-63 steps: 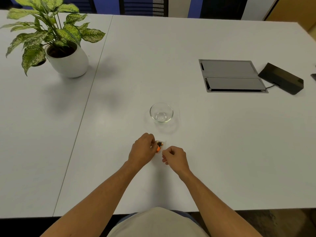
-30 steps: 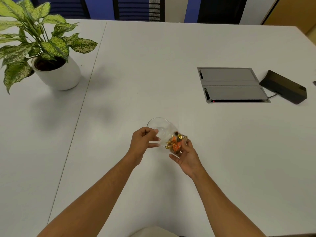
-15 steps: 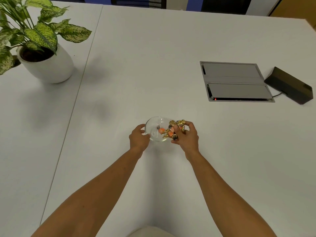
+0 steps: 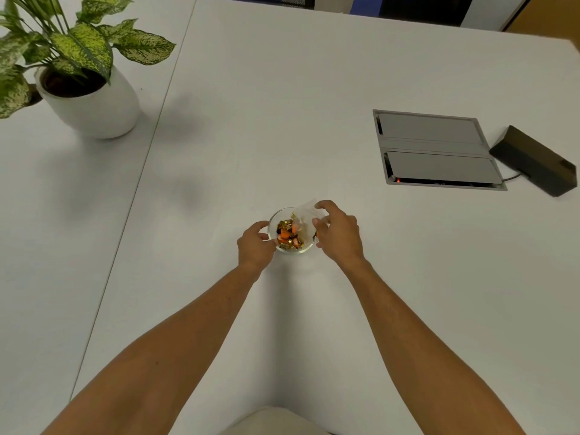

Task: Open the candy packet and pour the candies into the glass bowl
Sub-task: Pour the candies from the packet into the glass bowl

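A small glass bowl (image 4: 276, 218) stands on the white table (image 4: 282, 120) in front of me. Several gold and orange wrapped candies (image 4: 288, 235) lie inside it. My left hand (image 4: 255, 248) grips the bowl's left rim with thumb and fingers. My right hand (image 4: 339, 235) holds the clear candy packet (image 4: 307, 213) tipped over the bowl's right rim. The packet looks nearly see-through, and I cannot tell whether any candy is still in it.
A potted plant (image 4: 91, 102) in a white pot stands at the far left. A grey cable hatch (image 4: 436, 150) is set into the table at the right, with a black box (image 4: 533, 160) and its cable beside it. A seam runs down the table's left side.
My right hand lifted the packet from the table and tipped it over the bowl. The candies moved from the packet into the bowl. My left hand took hold of the bowl.
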### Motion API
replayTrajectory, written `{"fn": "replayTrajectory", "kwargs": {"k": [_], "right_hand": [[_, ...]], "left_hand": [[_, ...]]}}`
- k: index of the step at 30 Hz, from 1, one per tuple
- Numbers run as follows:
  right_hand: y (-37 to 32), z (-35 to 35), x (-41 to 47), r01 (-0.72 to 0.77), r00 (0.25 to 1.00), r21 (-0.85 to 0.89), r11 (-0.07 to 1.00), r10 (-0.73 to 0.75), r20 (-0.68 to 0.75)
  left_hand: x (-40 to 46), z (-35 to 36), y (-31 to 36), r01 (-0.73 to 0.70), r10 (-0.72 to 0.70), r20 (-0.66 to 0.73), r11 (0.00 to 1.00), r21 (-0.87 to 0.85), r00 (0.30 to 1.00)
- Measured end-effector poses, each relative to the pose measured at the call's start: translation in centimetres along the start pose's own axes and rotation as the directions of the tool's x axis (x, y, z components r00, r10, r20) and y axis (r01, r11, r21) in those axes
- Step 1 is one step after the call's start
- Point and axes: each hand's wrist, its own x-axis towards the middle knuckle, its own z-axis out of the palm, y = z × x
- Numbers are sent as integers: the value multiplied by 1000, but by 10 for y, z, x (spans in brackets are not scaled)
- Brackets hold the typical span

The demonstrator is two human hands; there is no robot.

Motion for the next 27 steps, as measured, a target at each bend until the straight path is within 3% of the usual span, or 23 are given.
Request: {"fn": "replayTrajectory", "kwargs": {"k": [8,14,27], "right_hand": [[-7,-9,-6,32,998,41,999,-30,-53],[-1,-13,-15,-36,993,274,961,65,-98],[1,-3,-6,-102,993,236,966,83,88]], "left_hand": [[1,-1,0,-5,5,20,1000,20,1000],[-2,-2,-3,-66,67,-18,996,57,998],[-3,-2,-9,-108,104,37,985,136,994]]}}
